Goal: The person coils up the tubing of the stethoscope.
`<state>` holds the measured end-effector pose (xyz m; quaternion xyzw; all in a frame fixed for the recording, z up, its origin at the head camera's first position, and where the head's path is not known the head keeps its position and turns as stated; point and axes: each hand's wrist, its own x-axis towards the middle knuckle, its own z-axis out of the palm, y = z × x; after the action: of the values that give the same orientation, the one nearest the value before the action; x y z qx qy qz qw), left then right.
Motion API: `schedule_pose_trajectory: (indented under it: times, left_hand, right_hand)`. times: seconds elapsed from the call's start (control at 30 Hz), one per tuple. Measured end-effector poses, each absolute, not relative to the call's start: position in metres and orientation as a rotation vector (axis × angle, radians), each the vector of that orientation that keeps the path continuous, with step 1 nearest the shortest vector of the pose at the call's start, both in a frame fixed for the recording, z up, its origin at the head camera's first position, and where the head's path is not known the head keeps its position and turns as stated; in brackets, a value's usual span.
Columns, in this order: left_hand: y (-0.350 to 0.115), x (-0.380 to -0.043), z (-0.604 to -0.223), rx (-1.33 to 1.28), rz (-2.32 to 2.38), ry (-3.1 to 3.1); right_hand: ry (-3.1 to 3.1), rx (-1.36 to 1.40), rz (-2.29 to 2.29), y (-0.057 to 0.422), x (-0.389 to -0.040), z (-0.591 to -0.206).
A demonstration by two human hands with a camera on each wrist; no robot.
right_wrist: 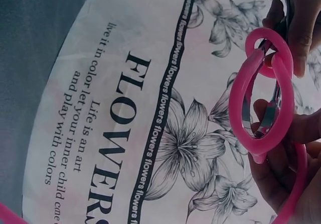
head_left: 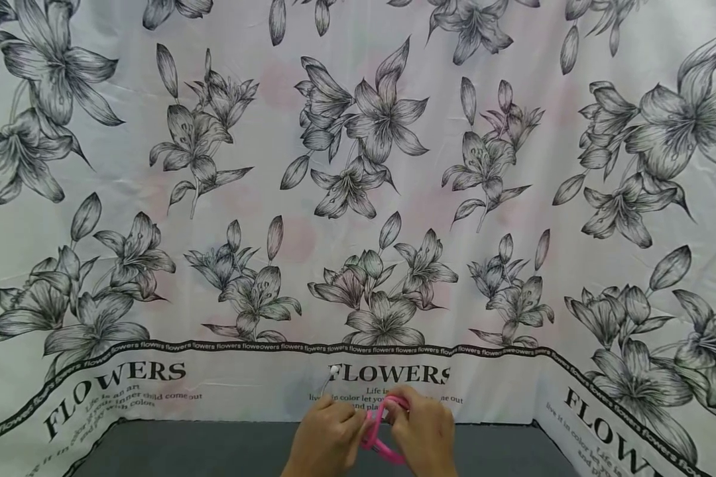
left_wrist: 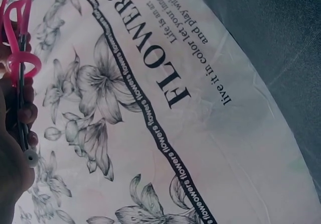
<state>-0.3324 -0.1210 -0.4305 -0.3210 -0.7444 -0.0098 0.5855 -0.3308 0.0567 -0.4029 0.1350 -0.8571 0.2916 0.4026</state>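
A smooth pink cord point(head_left: 386, 452), thick like soft tubing, is looped and knotted between the two hands. My left hand point(head_left: 325, 434) grips a slim metal tool point(left_wrist: 21, 121) with a white round end point(left_wrist: 31, 158); its exact kind I cannot tell. In the right wrist view, the knotted pink loop point(right_wrist: 287, 116) encircles two shiny metal strips point(right_wrist: 270, 117) of the tool. My right hand point(head_left: 423, 427) pinches the cord close beside the left hand, with a strand running down across its fingers point(right_wrist: 266, 176). Both hands are held up in front of the body.
A grey table surface point(head_left: 215, 450) lies below the hands. Behind it and at both sides hangs a white cloth point(head_left: 274, 199) printed with lilies and lettering. Another piece of pink cord point(right_wrist: 11, 215) shows at the lower left corner of the right wrist view.
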Motion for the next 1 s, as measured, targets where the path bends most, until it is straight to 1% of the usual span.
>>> schedule_pose_trajectory:
  times: [0.27, 0.73, 0.87, 1.0]
  left_hand:
    - [-0.126, -0.334, -0.428, -0.825, -0.045, -1.736]
    - [-0.128, -0.334, -0.428, -0.969, -0.121, -1.69]
    - [-0.128, -0.33, -0.426, -0.978, -0.151, -1.717]
    - [-0.128, -0.328, -0.424, -0.987, -0.176, -1.744]
  right_hand:
    - [-2.196, 0.31, 0.744, 0.056, -0.328, -0.403]
    - [-2.337, 0.361, 0.861, 0.063, -0.329, -0.398]
    - [-2.374, 0.355, 0.961, 0.066, -0.329, -0.394]
    - [-2.382, 0.422, 1.116, 0.072, -0.332, -0.395]
